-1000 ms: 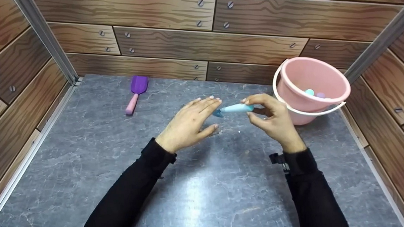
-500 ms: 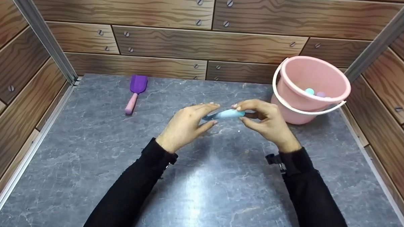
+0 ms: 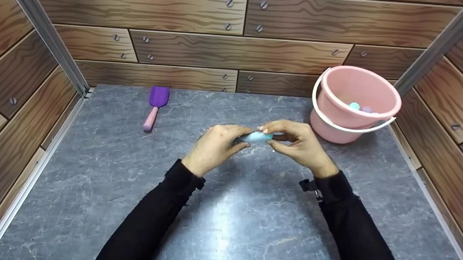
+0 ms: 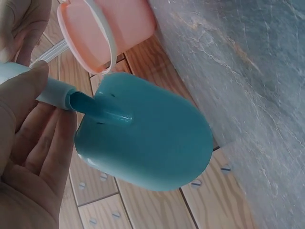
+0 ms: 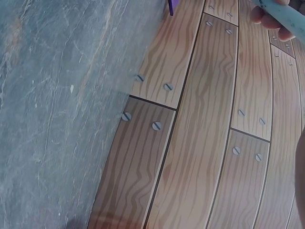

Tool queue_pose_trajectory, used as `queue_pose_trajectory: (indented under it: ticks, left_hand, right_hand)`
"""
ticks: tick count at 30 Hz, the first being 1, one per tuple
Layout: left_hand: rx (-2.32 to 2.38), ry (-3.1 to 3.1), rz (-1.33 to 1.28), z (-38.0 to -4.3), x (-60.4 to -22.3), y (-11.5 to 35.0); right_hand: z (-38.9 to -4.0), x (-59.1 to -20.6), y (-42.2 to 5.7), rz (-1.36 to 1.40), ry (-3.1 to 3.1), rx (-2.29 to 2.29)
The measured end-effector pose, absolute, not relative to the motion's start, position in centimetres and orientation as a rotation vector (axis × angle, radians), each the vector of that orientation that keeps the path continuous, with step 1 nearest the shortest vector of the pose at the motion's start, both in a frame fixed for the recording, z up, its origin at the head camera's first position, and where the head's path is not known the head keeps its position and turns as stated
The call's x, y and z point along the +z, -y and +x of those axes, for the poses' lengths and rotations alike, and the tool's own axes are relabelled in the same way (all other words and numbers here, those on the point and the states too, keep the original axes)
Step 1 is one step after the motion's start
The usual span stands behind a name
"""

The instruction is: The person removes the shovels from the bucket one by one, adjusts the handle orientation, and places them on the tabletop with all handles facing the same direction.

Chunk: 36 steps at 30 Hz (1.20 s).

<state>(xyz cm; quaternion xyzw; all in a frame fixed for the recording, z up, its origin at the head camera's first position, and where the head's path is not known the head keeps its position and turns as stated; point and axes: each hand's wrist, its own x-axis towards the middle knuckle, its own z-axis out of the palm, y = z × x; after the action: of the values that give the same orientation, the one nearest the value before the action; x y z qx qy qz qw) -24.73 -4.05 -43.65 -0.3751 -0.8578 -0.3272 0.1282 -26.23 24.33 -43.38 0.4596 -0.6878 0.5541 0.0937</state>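
A person's left hand (image 3: 215, 146) closes on a blue shovel (image 4: 147, 138) above the middle of the tabletop (image 3: 99, 171), joining the right hand (image 3: 300, 144) on the toy's pale handle (image 3: 257, 137). One second ago the left hand is spread above the blade (image 4: 164, 155), fingers straight; now its grip is pinching the handle close to the neck (image 4: 97, 109), thumb on one side and fingers on the other, as the left wrist view shows. The right hand's grip stays pinched on the handle's rounded end. The shovel has slid toward the left edge and slightly nearer the front edge, and the hands have drawn together until their fingertips almost meet. The blade, largely hidden from the head camera, shows fully in the left wrist view and appears to be off the tabletop.

For the work in hand, the change seems to mean that the shovel is secured by two hands rather than one, so either could probably bear it alone.

Elsewhere nothing shifts: a pink bucket (image 3: 336, 110) stands at the far right corner with a mint ball (image 3: 354, 106) and a lavender ball (image 3: 367, 109) inside, and a purple shovel (image 3: 159, 96) lies near the far left corner, untouched.
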Motion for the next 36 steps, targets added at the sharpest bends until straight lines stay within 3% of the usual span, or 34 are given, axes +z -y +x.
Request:
queue_pose_trajectory:
  ticks: [15, 36]
  left_hand:
    - [-0.982, 2.497, -1.11, -25.6, -44.0, 5.1]
    - [-1.036, 2.47, -0.938, -28.8, -44.7, 9.6]
  right_hand:
    - [-26.3, -43.6, -24.2, 1.286, 2.097, 1.597]
    - [-25.6, -43.0, -24.0, 1.234, 2.472, 1.019]
